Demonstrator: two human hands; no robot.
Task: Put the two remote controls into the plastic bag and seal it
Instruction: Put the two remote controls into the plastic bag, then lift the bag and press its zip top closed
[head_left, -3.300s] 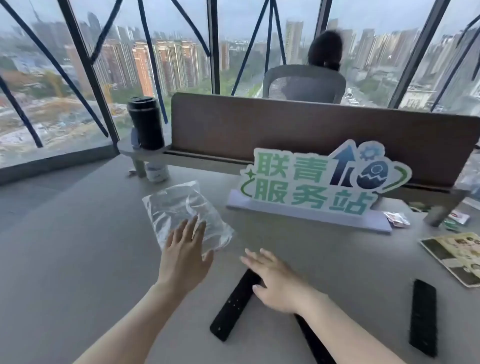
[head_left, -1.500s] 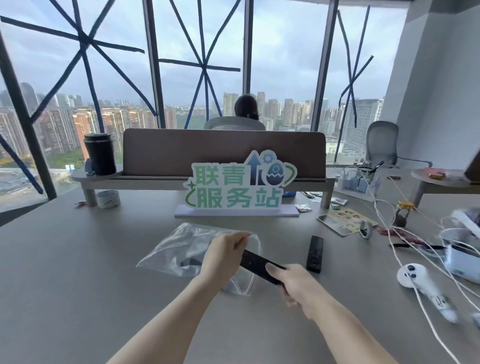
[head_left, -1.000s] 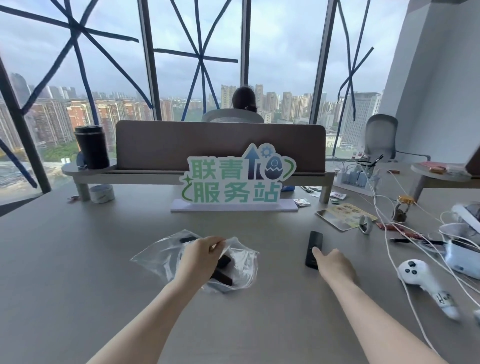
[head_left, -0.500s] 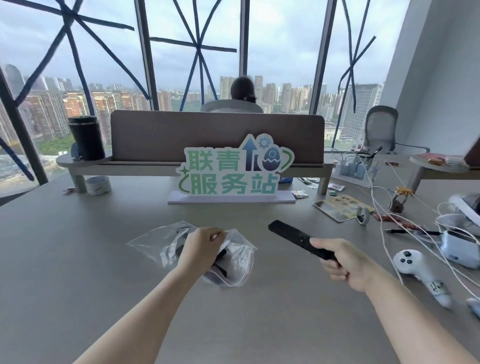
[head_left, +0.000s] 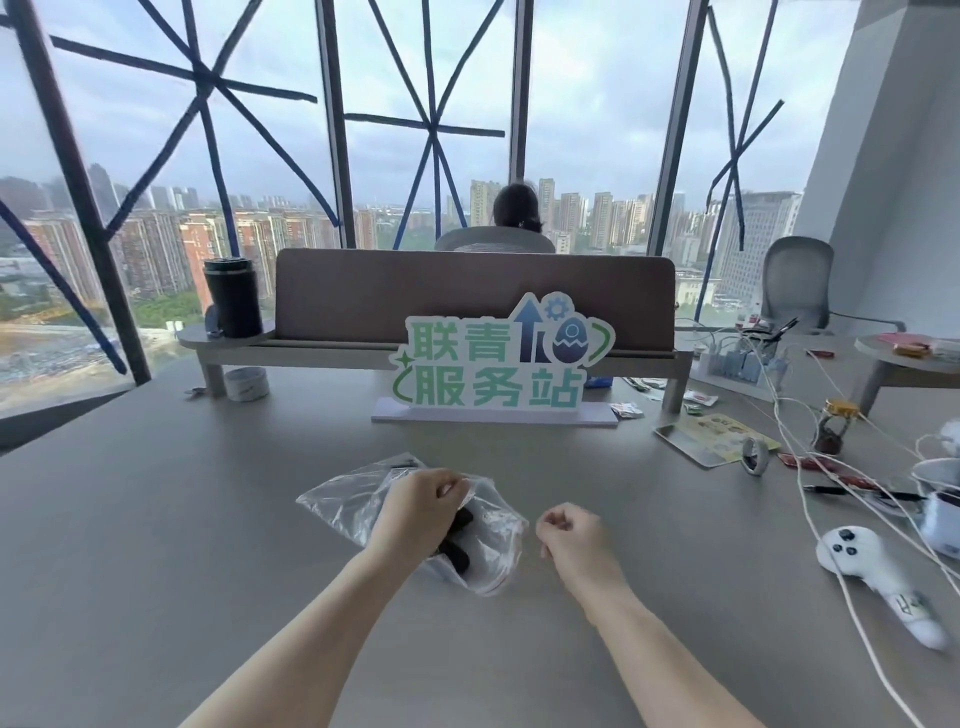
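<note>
Plastic bag, clear and crumpled, lies on the grey bench just ahead of me, its mouth turned toward my right. Dark remote controls show through the film, their near ends just inside the mouth; my left hand hides most of them, so I cannot confirm that both are inside, though no remote lies loose on the bench. My left hand rests on the bag with its fingers pinched on the upper lip of the opening, a grip that I judge keeps the mouth controlled for sealing. My right hand hovers just beside the mouth, apart from the bag, fingers curled loosely inward and holding nothing; its position suits taking the opposite lip. The seal appears not yet pressed shut, so closing it is the remaining step. Slippery film and protruding remote ends could hinder the closure. Farther right, a white controller and trailing white cables lie well apart from the bag. Beyond, a green-lettered sign stands before a brown divider, with a black tumbler on the shelf at its left.
</note>
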